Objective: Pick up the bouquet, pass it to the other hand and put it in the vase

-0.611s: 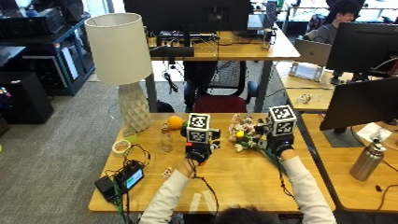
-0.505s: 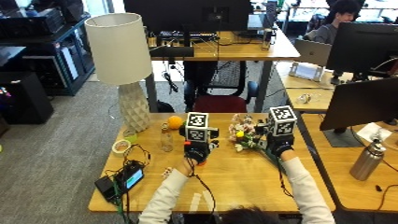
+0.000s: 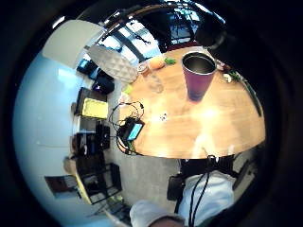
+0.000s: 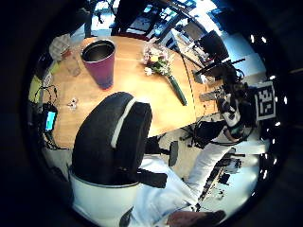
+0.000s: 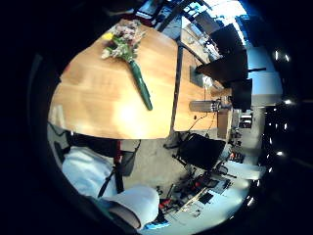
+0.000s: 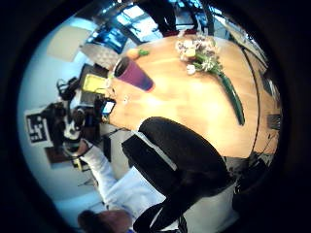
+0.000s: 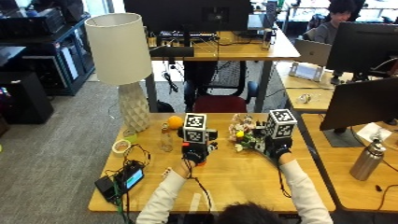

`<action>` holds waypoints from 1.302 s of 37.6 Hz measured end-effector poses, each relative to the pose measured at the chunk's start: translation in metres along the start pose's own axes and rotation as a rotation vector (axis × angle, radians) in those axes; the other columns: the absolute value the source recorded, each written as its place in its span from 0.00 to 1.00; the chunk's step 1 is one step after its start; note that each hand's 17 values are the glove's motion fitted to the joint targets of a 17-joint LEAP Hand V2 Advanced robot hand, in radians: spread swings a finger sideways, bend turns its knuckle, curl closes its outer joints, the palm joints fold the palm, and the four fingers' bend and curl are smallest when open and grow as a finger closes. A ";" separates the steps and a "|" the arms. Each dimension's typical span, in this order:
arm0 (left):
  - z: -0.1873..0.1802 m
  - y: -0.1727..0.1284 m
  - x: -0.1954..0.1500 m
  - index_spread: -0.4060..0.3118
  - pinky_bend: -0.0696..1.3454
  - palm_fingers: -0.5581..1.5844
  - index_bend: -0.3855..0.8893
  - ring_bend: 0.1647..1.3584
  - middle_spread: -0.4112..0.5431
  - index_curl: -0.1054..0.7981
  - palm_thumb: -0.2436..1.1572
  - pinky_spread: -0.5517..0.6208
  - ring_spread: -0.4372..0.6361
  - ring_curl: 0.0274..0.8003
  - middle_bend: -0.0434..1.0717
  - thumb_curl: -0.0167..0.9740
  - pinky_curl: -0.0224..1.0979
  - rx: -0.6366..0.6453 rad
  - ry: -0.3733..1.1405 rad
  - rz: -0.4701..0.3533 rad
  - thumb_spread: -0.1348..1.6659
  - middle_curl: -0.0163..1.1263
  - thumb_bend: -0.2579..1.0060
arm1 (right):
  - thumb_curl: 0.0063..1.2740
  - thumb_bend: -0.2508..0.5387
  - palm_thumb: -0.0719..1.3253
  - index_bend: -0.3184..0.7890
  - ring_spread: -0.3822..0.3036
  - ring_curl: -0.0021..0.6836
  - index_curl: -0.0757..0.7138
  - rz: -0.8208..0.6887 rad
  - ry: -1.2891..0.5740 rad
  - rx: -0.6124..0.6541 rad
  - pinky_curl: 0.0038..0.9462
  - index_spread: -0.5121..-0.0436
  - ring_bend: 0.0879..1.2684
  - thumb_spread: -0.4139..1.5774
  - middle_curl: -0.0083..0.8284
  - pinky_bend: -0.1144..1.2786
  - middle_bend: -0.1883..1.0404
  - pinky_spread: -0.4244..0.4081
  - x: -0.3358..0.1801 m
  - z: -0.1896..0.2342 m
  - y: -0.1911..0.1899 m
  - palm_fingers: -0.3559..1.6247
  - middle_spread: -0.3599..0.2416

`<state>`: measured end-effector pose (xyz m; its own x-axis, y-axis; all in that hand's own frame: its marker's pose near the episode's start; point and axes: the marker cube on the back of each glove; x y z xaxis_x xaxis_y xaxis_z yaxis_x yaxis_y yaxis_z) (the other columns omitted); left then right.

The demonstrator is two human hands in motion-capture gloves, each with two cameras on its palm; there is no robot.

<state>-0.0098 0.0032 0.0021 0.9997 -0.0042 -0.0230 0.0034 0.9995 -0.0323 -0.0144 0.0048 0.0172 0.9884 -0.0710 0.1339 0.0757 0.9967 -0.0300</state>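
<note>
The bouquet (image 7: 244,134), pale pink and yellow flowers on green stems, lies flat on the wooden table (image 7: 236,182) between my hands. My right hand (image 7: 277,150) hovers over its stem end, holding nothing; the right palm views show the bouquet (image 5: 128,54) (image 6: 206,60) lying free below. My left hand (image 7: 195,153) is raised just left of the flowers, empty, its thumb (image 4: 113,142) relaxed. The vase (image 3: 198,75) (image 4: 100,61), a tall tapered cup, stands upright on the table beyond my left hand; the outside view hides it behind that hand.
A white lamp (image 7: 122,60) stands at the table's far left corner. An orange (image 7: 174,122), a small glass bottle (image 7: 165,140) and a tape roll (image 7: 121,146) sit near it. A phone with cables (image 7: 127,179) lies at the front left. A metal flask (image 7: 367,158) stands on the neighbouring desk.
</note>
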 end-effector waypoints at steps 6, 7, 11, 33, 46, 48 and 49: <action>0.011 0.001 0.003 0.49 0.29 0.48 0.45 0.25 0.51 0.47 0.29 0.65 0.57 0.28 0.17 0.19 0.26 -0.025 -0.005 0.004 0.70 0.19 0.19 | 0.12 0.30 0.21 0.37 0.79 0.29 0.28 -0.018 -0.008 -0.014 0.31 0.26 0.22 0.74 0.31 0.51 0.34 0.86 -0.010 0.003 0.015 0.28 0.53; 0.013 0.001 0.004 0.49 0.29 0.48 0.45 0.25 0.51 0.47 0.29 0.65 0.57 0.28 0.17 0.19 0.27 -0.027 -0.004 0.005 0.70 0.19 0.19 | 0.13 0.30 0.21 0.37 0.78 0.30 0.28 -0.016 -0.006 -0.015 0.32 0.26 0.22 0.74 0.31 0.51 0.34 0.86 -0.010 0.003 0.015 0.28 0.54; 0.019 -0.002 0.009 0.49 0.29 0.48 0.45 0.25 0.51 0.48 0.29 0.65 0.57 0.29 0.17 0.20 0.28 -0.032 0.009 0.019 0.70 0.20 0.19 | 0.13 0.29 0.21 0.38 0.79 0.31 0.28 0.003 0.003 -0.026 0.33 0.26 0.23 0.75 0.33 0.53 0.34 0.86 -0.004 0.004 0.008 0.27 0.55; 0.046 0.006 0.043 0.51 0.29 0.46 0.44 0.26 0.52 0.52 0.28 0.65 0.58 0.33 0.18 0.24 0.31 -0.056 0.055 0.116 0.72 0.23 0.19 | 0.17 0.29 0.22 0.33 0.81 0.48 0.21 0.358 -0.042 -0.051 0.40 0.52 0.49 0.74 0.38 0.68 0.31 0.86 0.095 -0.001 -0.049 0.37 0.71; 0.060 0.011 0.048 0.51 0.29 0.46 0.44 0.27 0.52 0.53 0.28 0.65 0.58 0.34 0.17 0.25 0.33 -0.008 0.021 0.137 0.72 0.24 0.19 | 0.19 0.29 0.23 0.35 0.80 0.50 0.21 0.482 -0.093 -0.040 0.40 0.61 0.50 0.74 0.40 0.69 0.31 0.85 0.151 0.030 -0.059 0.36 0.73; 0.065 0.011 0.049 0.51 0.29 0.46 0.44 0.27 0.52 0.53 0.28 0.65 0.58 0.34 0.17 0.26 0.33 -0.005 0.018 0.139 0.72 0.24 0.19 | 0.19 0.29 0.24 0.35 0.80 0.50 0.22 0.488 -0.101 -0.042 0.40 0.62 0.50 0.74 0.40 0.70 0.31 0.85 0.156 0.035 -0.060 0.36 0.73; 0.066 0.012 0.049 0.51 0.29 0.46 0.44 0.27 0.52 0.53 0.28 0.65 0.58 0.34 0.17 0.26 0.33 -0.008 0.018 0.139 0.72 0.24 0.19 | 0.19 0.29 0.24 0.35 0.80 0.50 0.22 0.490 -0.105 -0.043 0.40 0.62 0.50 0.74 0.40 0.70 0.31 0.85 0.157 0.036 -0.060 0.36 0.73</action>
<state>0.0410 0.0168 0.0669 0.9900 0.1338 -0.0454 -0.1354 0.9901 -0.0359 0.1317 -0.0649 0.0758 0.8906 0.4120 0.1923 -0.3869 0.9089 -0.1553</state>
